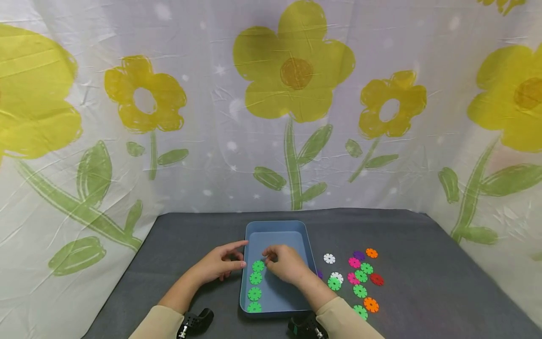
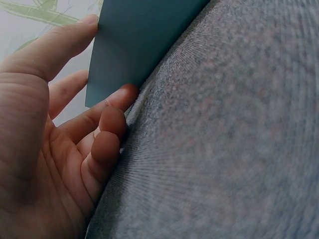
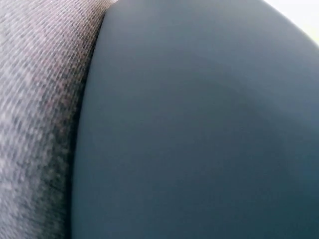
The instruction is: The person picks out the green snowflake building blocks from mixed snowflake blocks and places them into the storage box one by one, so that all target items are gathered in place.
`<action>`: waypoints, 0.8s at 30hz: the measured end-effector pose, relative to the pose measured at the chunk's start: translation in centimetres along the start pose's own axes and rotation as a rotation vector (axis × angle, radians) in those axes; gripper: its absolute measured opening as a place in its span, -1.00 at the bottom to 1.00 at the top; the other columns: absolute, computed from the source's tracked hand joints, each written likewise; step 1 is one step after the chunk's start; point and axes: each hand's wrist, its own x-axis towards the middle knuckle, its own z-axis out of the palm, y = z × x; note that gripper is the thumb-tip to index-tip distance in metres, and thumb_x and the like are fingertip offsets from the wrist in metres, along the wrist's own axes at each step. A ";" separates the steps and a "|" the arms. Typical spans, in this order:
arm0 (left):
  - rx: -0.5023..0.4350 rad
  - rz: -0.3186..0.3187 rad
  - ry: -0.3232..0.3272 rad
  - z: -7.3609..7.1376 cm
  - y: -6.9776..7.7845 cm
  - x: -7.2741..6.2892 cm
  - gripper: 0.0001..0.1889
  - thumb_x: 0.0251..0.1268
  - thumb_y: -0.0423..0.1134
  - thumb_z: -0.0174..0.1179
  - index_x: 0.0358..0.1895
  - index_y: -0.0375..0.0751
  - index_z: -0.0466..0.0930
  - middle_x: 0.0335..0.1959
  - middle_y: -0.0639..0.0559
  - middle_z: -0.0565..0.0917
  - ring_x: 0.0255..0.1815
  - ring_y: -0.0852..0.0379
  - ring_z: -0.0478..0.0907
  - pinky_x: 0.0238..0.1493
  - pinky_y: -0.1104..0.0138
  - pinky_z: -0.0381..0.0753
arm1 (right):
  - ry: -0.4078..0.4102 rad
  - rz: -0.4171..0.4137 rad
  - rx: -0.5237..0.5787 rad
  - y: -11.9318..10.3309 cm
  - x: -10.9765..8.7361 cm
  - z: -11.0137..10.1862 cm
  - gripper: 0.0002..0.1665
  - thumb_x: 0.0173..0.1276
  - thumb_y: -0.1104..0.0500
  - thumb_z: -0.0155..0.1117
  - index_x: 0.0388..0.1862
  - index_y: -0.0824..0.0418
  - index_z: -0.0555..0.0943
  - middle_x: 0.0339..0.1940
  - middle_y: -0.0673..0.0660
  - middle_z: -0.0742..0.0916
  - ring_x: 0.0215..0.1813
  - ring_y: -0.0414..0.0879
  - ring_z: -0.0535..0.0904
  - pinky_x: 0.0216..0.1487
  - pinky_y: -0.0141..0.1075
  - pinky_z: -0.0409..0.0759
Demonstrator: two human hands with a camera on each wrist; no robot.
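A blue rectangular tray [image 1: 296, 307] lies on the dark cloth. Along its left side runs a column of several green notched discs [image 1: 254, 294]. My left hand [image 1: 218, 263] is at the tray's left wall, index finger and thumb extended to its edge, the other fingers loosely bent. In the left wrist view, fingertips meet the tray wall [image 2: 124, 45]. Inside the tray, my right hand [image 1: 288, 264] has bent fingers beside the farthest green disc [image 1: 258, 266]. Whether it pinches anything is hidden. Only the tray's outer wall [image 3: 189, 124] and cloth show in the right wrist view.
Right of the tray lie loose notched discs: white [image 1: 329, 258], purple [image 1: 359, 255], pink [image 1: 354, 262], orange [image 1: 371, 304], red [image 1: 377, 279] and green [image 1: 360, 291]. Some overlap. A flower-printed curtain [image 1: 203, 188] hangs behind the dark tabletop [image 1: 406, 245].
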 end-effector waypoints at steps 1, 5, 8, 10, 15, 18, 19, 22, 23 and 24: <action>-0.002 0.000 -0.003 0.0 -0.1 0.0 -0.28 0.44 -0.15 0.34 0.58 -0.18 0.27 -0.03 -0.10 0.64 -0.57 0.12 0.42 -0.62 0.26 0.46 | -0.006 -0.004 0.004 0.0 0.0 0.0 -0.75 0.29 0.41 0.31 -0.05 0.35 0.72 -0.35 0.03 0.74 -0.27 -0.16 0.60 -0.23 -0.23 0.54; -0.015 0.003 -0.014 0.0 -0.1 0.1 -0.26 0.44 -0.13 0.34 0.59 -0.18 0.26 -0.03 -0.09 0.63 -0.58 0.15 0.41 -0.62 0.28 0.45 | -0.043 -0.004 0.035 -0.2 -0.2 -0.1 -0.69 0.28 0.44 0.27 0.00 0.34 0.71 -0.29 0.04 0.76 -0.20 -0.11 0.63 -0.20 -0.20 0.53; -0.016 0.005 -0.017 0.1 -0.1 0.1 -0.26 0.44 -0.13 0.34 0.59 -0.19 0.25 -0.04 -0.08 0.64 -0.58 0.15 0.42 -0.63 0.29 0.45 | -0.059 -0.004 0.045 -0.4 -0.3 -0.3 -0.65 0.27 0.44 0.26 0.04 0.33 0.70 -0.23 0.08 0.77 -0.15 -0.06 0.64 -0.19 -0.18 0.53; -0.018 0.007 -0.019 0.0 0.0 0.1 -0.26 0.44 -0.13 0.34 0.59 -0.20 0.25 -0.03 -0.09 0.64 -0.58 0.13 0.42 -0.62 0.27 0.46 | -0.066 -0.003 0.056 -0.4 -0.2 -0.4 -0.63 0.27 0.43 0.24 0.06 0.33 0.69 -0.20 0.10 0.77 -0.18 -0.07 0.62 -0.23 -0.20 0.53; -0.019 -0.003 -0.010 0.1 0.2 -0.1 -0.28 0.45 -0.16 0.33 0.58 -0.18 0.26 -0.03 -0.11 0.63 -0.56 0.08 0.42 -0.62 0.23 0.45 | -0.051 -0.010 0.077 -0.6 0.0 -1.4 -0.61 0.33 0.41 0.20 0.13 0.35 0.66 -0.11 0.17 0.76 -0.36 -0.12 0.51 -0.37 -0.27 0.46; -0.016 -0.008 0.002 0.1 0.3 -0.1 -0.29 0.46 -0.18 0.32 0.59 -0.17 0.26 -0.02 -0.10 0.62 -0.56 0.05 0.42 -0.61 0.23 0.45 | -0.029 -0.006 0.077 -0.9 0.0 -2.5 -0.63 0.37 0.38 0.20 0.14 0.30 0.67 -0.08 0.16 0.76 -0.38 -0.11 0.49 -0.38 -0.26 0.45; -0.014 -0.008 0.005 0.1 0.3 -0.1 -0.29 0.45 -0.18 0.32 0.58 -0.17 0.26 -0.03 -0.10 0.62 -0.56 0.05 0.42 -0.61 0.23 0.45 | -0.021 -0.003 0.077 -1.0 -0.1 -2.9 -0.63 0.39 0.37 0.20 0.14 0.28 0.68 -0.07 0.16 0.76 -0.38 -0.10 0.49 -0.38 -0.25 0.46; -0.007 -0.009 0.010 0.2 0.3 -0.1 -0.29 0.45 -0.17 0.33 0.58 -0.18 0.27 -0.03 -0.09 0.62 -0.56 0.05 0.42 -0.61 0.22 0.45 | 0.002 0.011 0.088 -1.2 -0.5 -4.3 -0.65 0.43 0.35 0.21 0.15 0.21 0.69 -0.04 0.14 0.75 -0.37 -0.08 0.51 -0.37 -0.23 0.48; -0.002 -0.011 0.013 0.2 0.3 -0.1 -0.28 0.44 -0.15 0.34 0.58 -0.18 0.28 -0.04 -0.09 0.62 -0.56 0.06 0.42 -0.61 0.22 0.45 | 0.010 0.015 0.093 -1.1 -0.6 -4.7 -0.66 0.45 0.34 0.20 0.15 0.19 0.68 -0.03 0.14 0.75 -0.36 -0.08 0.52 -0.37 -0.22 0.49; 0.001 -0.015 0.016 0.2 0.3 -0.1 -0.28 0.43 -0.15 0.35 0.57 -0.17 0.28 -0.04 -0.09 0.63 -0.56 0.07 0.43 -0.60 0.22 0.45 | 0.015 0.021 0.100 -1.1 -0.8 -5.2 -0.66 0.47 0.33 0.20 0.16 0.17 0.68 -0.01 0.14 0.74 -0.35 -0.07 0.52 -0.37 -0.22 0.49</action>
